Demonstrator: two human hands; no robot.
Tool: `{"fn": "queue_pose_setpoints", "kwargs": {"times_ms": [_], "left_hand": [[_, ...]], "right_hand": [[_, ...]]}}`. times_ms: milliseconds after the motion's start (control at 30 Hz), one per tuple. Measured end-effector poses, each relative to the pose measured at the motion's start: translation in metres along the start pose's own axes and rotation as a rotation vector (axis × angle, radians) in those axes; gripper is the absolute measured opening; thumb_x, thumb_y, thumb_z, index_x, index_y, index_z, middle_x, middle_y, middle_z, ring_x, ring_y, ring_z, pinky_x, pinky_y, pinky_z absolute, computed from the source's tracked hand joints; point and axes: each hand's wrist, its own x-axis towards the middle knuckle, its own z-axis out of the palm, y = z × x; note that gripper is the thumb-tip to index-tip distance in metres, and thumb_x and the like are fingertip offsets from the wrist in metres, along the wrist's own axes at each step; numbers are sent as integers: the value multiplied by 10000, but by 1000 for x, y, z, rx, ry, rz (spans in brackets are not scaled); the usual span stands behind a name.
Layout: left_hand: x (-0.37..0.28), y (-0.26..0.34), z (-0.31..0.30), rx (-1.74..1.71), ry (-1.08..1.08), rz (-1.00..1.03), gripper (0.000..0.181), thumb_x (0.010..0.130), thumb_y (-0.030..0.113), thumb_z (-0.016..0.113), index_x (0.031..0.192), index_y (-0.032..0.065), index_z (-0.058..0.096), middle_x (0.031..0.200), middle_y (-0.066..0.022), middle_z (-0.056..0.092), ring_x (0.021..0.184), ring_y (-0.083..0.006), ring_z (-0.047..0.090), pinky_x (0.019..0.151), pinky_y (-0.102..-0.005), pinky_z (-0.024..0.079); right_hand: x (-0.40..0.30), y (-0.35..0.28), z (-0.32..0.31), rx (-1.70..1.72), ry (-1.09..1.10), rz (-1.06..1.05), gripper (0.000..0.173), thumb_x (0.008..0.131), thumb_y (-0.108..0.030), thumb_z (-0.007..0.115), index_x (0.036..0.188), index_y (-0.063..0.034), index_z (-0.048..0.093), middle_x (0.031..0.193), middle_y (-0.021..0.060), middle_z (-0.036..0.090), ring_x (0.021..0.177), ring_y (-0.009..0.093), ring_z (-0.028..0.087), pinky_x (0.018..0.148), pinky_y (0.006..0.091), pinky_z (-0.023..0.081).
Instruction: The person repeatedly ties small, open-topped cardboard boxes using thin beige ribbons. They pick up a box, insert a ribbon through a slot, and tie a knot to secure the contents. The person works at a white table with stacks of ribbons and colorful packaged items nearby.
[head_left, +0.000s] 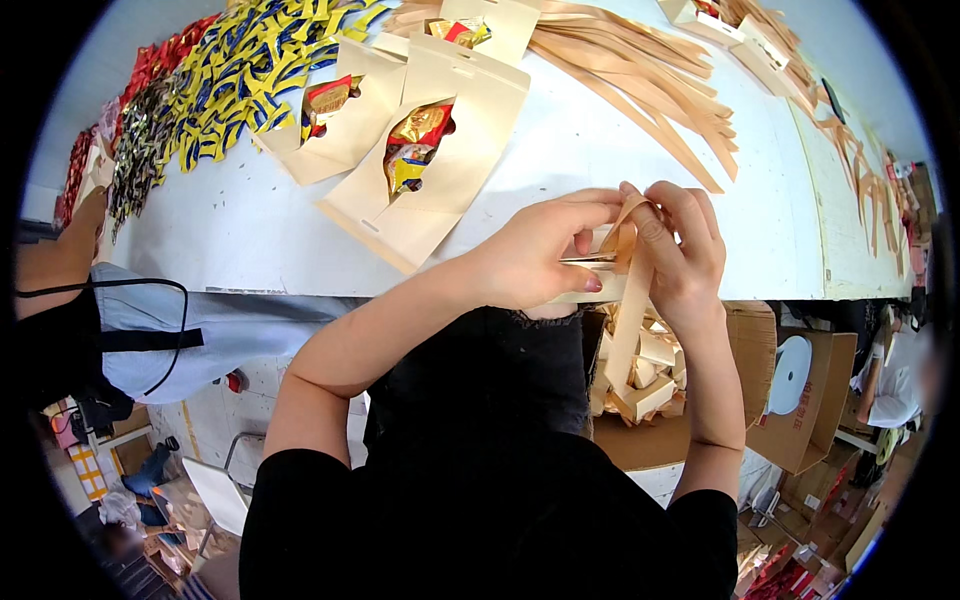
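Note:
My left hand (551, 244) holds a small cream paper box (600, 289) at the table's front edge. Fingers of my right hand (682, 247) pinch a tan ribbon (630, 322) at the box's top, where it bends in a loop; its tail hangs down past the edge. Much of the box is hidden by my hands. To the left on the table lies a cream cardboard packet (480, 120) with a cut-out showing red, gold and yellow wrapped pieces. Another such packet (360, 150) lies partly beneath it. A fan of tan ribbons (637, 60) is spread beyond my hands.
Yellow-and-blue wrapped pieces (247, 82) are heaped at the table's far left. A cardboard carton (645, 442) holding small cream boxes stands below the table edge. Right of it is another carton (817, 390) with a white reel (791, 375). A co-worker's arm (60, 255) is at the left.

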Motion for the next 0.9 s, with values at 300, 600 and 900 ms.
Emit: {"fn": "queue_pose_setpoints", "kwargs": {"times_ms": [300, 600, 900], "left_hand": [[1, 22, -26, 97, 230, -163, 1180, 591, -53, 838, 1521, 13, 116, 1550, -91, 126, 716, -155, 564, 650, -267, 525], [-3, 13, -26, 296, 132, 25, 818, 623, -61, 824, 1327, 50, 423, 1433, -129, 291, 827, -196, 654, 746, -282, 549], [-39, -5, 9, 517, 426, 264, 94, 809, 72, 666, 850, -12, 655, 1293, -207, 495, 1167, -319, 540, 1002, -480, 407]], "right_hand": [[-9, -57, -72, 187, -201, 129, 341, 637, -46, 752, 978, -55, 740, 1124, 87, 675, 943, 245, 620, 765, 341, 539], [8, -24, -43, 439, -266, 236, 324, 749, -13, 677, 1073, -22, 678, 1140, 115, 652, 965, 286, 615, 778, 378, 518], [2, -12, -2, 182, -192, 258, 178, 725, 44, 676, 879, -4, 601, 979, 102, 641, 924, 328, 572, 757, 408, 484]]}}
